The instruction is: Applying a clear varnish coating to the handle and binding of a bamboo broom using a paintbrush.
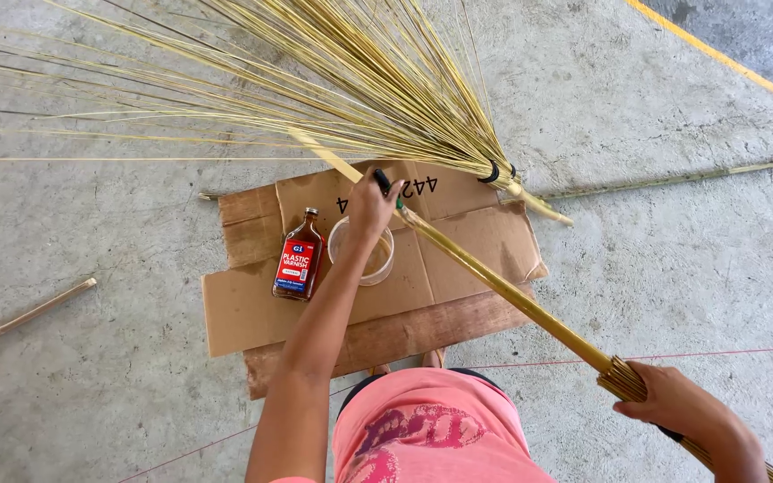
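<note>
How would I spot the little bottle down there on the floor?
Find the flattened brown cardboard spread on the concrete floor. On its left part, beside a clear plastic cup under the person's left hand, lies a small bottle. It alone has dark brown liquid, a red label and a dark cap.

We see a long yellow-brown broom stick (503, 288) slanting just beyond our left hand (370, 204) down into our right hand (673, 401), glossy along its length. A small green-handled brush (385, 184) sticks up from our left fist, tilted. Just beneath that hand sits a clear plastic cup (369, 259), upright, with brownish liquid inside.
</note>
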